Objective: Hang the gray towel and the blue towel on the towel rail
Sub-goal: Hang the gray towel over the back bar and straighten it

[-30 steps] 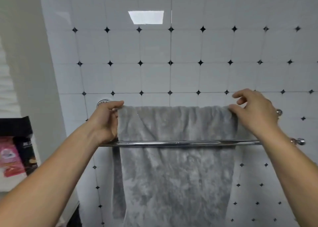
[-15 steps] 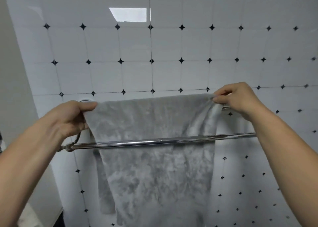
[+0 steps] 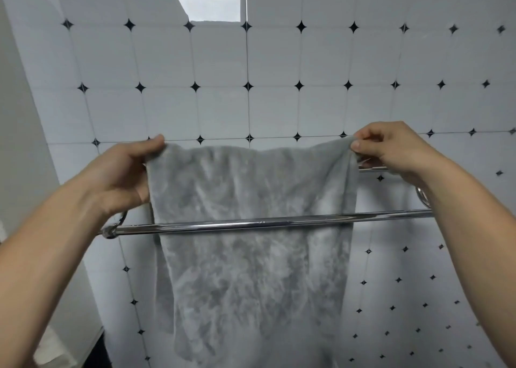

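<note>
Against the tiled wall (image 3: 223, 111), the left hand (image 3: 122, 178) and right hand (image 3: 391, 152) each pinched a top corner of the gray towel (image 3: 251, 270), mid-frame behind the front bar of the towel rail (image 3: 251, 224), seemingly settling it, so the next move called for an even release.

Fluffy gray plush towel (image 3: 251, 270), rectangular, hangs lengthwise, top edge spread wide; one upper corner pinched under the thumb of the left hand (image 3: 120, 178), the other pinched between thumb and fingertips of the right hand (image 3: 391, 150); top edge sags a little between the two grips; cloth drops below the fingers behind the front bar of the shiny chrome two-bar towel rail (image 3: 265, 224); a back layer peeks out lower left; front bar horizontal, below both hands; rear bar shows just under the right fingers, mostly hidden.
</note>
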`<state>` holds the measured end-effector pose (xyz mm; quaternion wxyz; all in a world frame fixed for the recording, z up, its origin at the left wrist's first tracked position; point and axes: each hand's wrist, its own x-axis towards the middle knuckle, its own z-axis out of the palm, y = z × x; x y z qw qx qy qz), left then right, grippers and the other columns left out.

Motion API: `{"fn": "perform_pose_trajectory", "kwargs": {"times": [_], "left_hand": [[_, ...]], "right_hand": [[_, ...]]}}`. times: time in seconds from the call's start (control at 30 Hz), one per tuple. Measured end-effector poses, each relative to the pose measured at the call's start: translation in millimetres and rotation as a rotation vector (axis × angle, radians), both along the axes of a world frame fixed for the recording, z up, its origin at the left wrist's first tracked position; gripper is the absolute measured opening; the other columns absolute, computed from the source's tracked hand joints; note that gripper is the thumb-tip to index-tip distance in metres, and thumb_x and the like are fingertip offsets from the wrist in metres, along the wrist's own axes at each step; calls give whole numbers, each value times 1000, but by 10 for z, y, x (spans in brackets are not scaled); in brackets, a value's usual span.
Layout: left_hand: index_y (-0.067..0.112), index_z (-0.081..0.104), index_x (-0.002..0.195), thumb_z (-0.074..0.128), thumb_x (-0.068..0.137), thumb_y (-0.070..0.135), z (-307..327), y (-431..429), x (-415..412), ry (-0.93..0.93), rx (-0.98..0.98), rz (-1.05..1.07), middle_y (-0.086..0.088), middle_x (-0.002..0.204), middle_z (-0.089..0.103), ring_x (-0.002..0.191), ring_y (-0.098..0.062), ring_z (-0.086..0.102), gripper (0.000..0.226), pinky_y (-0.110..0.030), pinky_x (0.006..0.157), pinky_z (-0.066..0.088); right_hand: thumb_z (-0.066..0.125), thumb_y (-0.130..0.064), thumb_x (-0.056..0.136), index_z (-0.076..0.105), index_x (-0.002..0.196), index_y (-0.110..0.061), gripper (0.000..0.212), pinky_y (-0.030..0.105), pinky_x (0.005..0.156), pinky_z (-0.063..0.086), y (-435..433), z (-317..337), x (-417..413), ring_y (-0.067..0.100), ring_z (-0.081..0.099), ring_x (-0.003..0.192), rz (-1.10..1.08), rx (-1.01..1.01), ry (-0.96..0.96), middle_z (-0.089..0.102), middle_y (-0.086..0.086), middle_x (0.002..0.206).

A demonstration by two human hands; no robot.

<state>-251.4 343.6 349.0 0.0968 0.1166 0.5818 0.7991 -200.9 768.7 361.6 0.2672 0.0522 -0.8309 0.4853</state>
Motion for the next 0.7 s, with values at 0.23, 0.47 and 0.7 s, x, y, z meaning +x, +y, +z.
{"fn": "perform_pose_trajectory", "kwargs": {"times": [0.23, 0.47, 0.7], "left_hand": [[11, 68, 91, 59, 87, 24, -53, -2, -77, -73, -137, 57, -5, 85, 75, 75, -17, 73, 17, -41, 72, 59], [14, 69, 88, 68, 77, 27, -10, -162, -182, -19, -170, 126, 1, 81, 75, 70, -11, 72, 17, -32, 68, 62], [14, 63, 80, 54, 92, 18, -84, -168, -186, -10, -263, 243, 0, 58, 71, 47, -12, 67, 16, -24, 46, 57]], "right_hand": [[65, -7, 89, 69, 80, -9, 10, 13, 51, 41, 108, 23, 59, 1, 53, 52, -42, 125, -40, 60, 0, 65], [61, -12, 93, 65, 84, -10, 10, 20, 42, 45, 229, 1, 38, 8, 66, 51, -99, 49, -122, 64, 5, 68], [54, -36, 96, 61, 86, -9, 30, 30, 57, 56, 32, -331, 151, 22, 72, 56, -134, -130, -316, 75, 13, 67]]}}
